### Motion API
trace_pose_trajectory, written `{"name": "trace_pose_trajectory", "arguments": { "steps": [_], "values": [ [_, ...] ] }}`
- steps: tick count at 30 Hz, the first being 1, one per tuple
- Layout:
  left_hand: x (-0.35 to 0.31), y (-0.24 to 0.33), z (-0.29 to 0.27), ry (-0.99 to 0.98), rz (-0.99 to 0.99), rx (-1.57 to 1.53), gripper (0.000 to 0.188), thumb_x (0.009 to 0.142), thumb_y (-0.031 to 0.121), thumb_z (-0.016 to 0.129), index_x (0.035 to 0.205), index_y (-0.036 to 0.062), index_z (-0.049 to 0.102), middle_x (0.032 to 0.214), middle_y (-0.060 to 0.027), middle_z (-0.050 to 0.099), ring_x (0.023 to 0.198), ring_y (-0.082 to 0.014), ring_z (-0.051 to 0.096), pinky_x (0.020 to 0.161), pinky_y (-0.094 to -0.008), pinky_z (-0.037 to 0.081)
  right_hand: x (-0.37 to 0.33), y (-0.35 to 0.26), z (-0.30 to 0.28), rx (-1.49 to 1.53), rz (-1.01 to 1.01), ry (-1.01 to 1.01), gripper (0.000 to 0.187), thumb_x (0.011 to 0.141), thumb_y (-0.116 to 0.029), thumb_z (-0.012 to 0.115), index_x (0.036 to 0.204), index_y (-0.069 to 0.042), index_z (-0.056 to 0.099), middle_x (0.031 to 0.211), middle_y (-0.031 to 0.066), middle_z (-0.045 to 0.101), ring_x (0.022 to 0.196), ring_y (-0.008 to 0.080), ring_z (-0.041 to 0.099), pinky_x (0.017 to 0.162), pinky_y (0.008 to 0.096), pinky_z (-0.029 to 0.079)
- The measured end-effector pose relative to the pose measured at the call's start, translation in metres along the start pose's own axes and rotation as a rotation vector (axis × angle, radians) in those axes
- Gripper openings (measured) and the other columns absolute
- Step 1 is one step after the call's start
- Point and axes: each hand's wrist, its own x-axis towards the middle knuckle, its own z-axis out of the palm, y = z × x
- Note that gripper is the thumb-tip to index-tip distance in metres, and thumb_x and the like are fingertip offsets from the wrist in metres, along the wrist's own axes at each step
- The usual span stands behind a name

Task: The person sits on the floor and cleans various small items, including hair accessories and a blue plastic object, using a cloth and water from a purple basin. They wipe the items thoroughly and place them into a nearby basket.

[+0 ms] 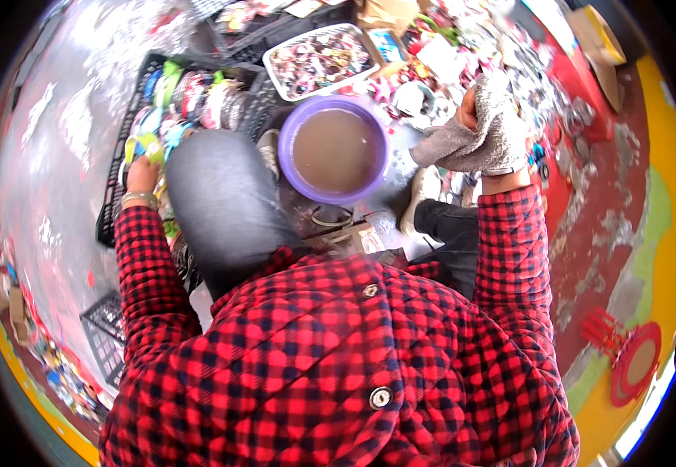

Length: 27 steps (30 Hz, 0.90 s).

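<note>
My left hand (142,176) reaches to the left side of a black plastic crate (108,187). Its fingers are closed at a yellow-green, band-like piece (145,145), whose exact kind I cannot make out. Rows of colourful rounded bands (198,97) fill the crate. Out to the right, my right hand (468,110) grips a grey cloth (493,140), which drapes over most of the hand and down to the wrist. Between my hands stands a round purple basin (286,167) of murky brown water (334,152).
A white tub (273,78) of small colourful pieces stands beyond the basin. Loose shiny pieces (524,70) heap up at the far right, beside a red surface (587,93). My knee (213,187) rises beside the crate. A red chair (637,366) stands at the lower right.
</note>
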Motion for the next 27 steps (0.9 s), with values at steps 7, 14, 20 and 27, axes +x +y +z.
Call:
{"name": "trace_pose_trajectory", "arguments": {
  "steps": [7,14,20,27],
  "values": [
    [0.055,0.081,-0.056,-0.085,0.221,0.002,0.032,0.078,0.029,0.056,0.092,0.0004,0.06,0.085,-0.0222,0.061,0.081,-0.0366,0.059,0.073,-0.0407,0.046,-0.056,-0.011,-0.028,0.494,-0.048,0.081,0.043,0.089,-0.045,0.042,0.066,-0.009,0.038,0.051,0.0001,0.036,0.044,0.0122,0.034,0.047,0.0296,0.038],
    [0.011,0.334,-0.162,-0.097,1.003,-0.265,0.023,0.085,0.018,0.054,0.098,0.0005,0.059,0.09,-0.0126,0.062,0.086,-0.0246,0.06,0.076,-0.0306,0.046,-0.091,-0.016,-0.038,0.676,-0.132,0.049,0.039,0.091,-0.04,0.04,0.068,-0.01,0.034,0.05,-0.0015,0.031,0.045,0.0114,0.028,0.049,0.027,0.03],
    [-0.085,0.463,-0.066,-0.743,1.244,0.195,0.024,0.079,0.02,0.052,0.093,0.0015,0.06,0.094,-0.016,0.061,0.092,-0.0321,0.057,0.079,-0.0407,0.046,-0.081,-0.005,-0.06,0.727,-0.223,0.094,0.035,0.092,-0.033,0.04,0.068,-0.009,0.034,0.049,-0.001,0.03,0.046,0.0116,0.03,0.046,0.0264,0.029],
    [-0.166,0.433,0.155,-1.209,1.144,0.503,0.036,0.075,0.016,0.054,0.106,-0.0024,0.053,0.105,-0.0231,0.056,0.104,-0.0346,0.053,0.088,-0.0421,0.042,-0.079,0.009,-0.066,0.817,-0.256,0.124,0.026,0.092,-0.028,0.042,0.081,-0.004,0.041,0.053,-0.0007,0.033,0.047,0.0113,0.033,0.045,0.0253,0.03]
  ]
}}
